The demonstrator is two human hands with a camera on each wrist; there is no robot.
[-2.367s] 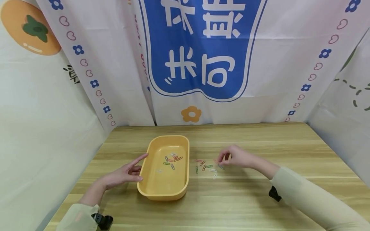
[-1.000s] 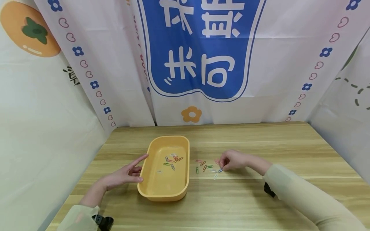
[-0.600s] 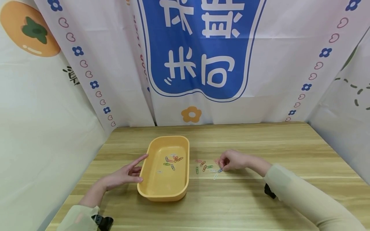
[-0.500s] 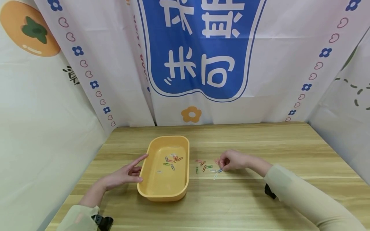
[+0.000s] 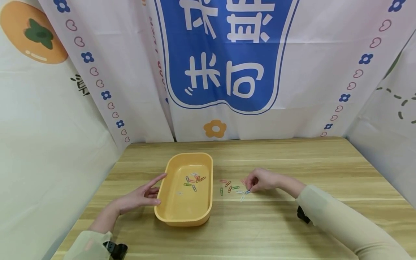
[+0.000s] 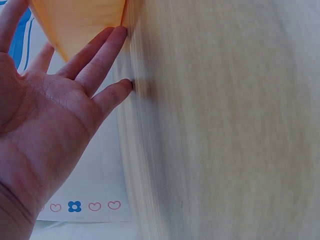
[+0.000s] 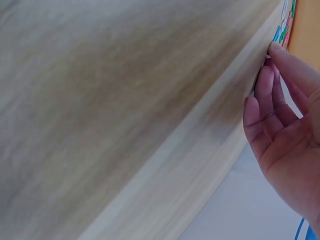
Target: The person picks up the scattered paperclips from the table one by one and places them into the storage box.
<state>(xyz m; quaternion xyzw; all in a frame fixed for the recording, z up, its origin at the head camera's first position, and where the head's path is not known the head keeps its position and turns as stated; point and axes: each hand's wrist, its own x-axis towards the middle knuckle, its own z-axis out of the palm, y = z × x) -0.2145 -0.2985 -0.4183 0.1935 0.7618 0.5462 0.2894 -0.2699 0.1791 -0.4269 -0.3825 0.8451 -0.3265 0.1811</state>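
A yellow plastic tray (image 5: 184, 209) stands left of centre on the table, with several coloured paper clips lying inside. My left hand (image 5: 138, 198) rests on its left side, thumb and index finger spread along the rim. The left wrist view shows those fingers (image 6: 102, 62) fairly straight against the tray wall. To the right of the tray, my right hand (image 5: 264, 179) pinches a blue paper clip (image 5: 247, 192) low at the tabletop. In the right wrist view the blue clip's end (image 7: 276, 34) pokes out beyond the thumb; the rest is hidden by the fingers.
Between tray and right hand lie several loose paper clips: a green one (image 5: 221, 191), a red one (image 5: 229, 189), a white one (image 5: 239, 192) and others. A pink clip (image 5: 243, 182) lies by the right fingertips. Printed cloth (image 5: 308, 90) hangs behind the wooden table (image 5: 276, 224).
My right hand has come slightly down and toward me since the earliest frame, and the blue clip has shifted with it. In the last second both hands stay nearly still.
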